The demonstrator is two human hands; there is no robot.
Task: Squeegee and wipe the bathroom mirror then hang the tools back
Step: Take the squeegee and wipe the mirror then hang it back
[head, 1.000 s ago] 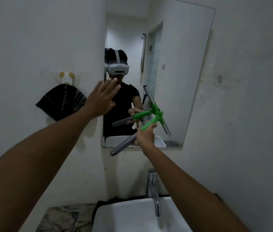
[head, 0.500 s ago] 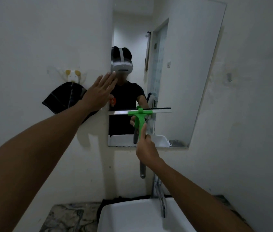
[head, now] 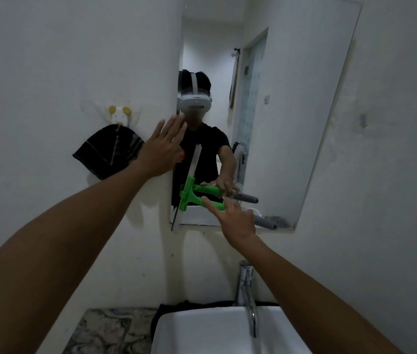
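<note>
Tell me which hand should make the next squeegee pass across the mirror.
Right. The right hand already grips the green squeegee, its blade near the mirror's left edge; the left hand is flat and empty there.

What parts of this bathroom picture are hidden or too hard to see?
All in the head view:
- Mirror: its top is cut off by the picture's upper edge.
- Sink: the bottom edge cuts off the basin.
- Squeegee: the right hand covers the middle of its handle.
- Dark cloth: the left hand hides its right edge.
- Wetness on the glass: too dim to tell.
</note>
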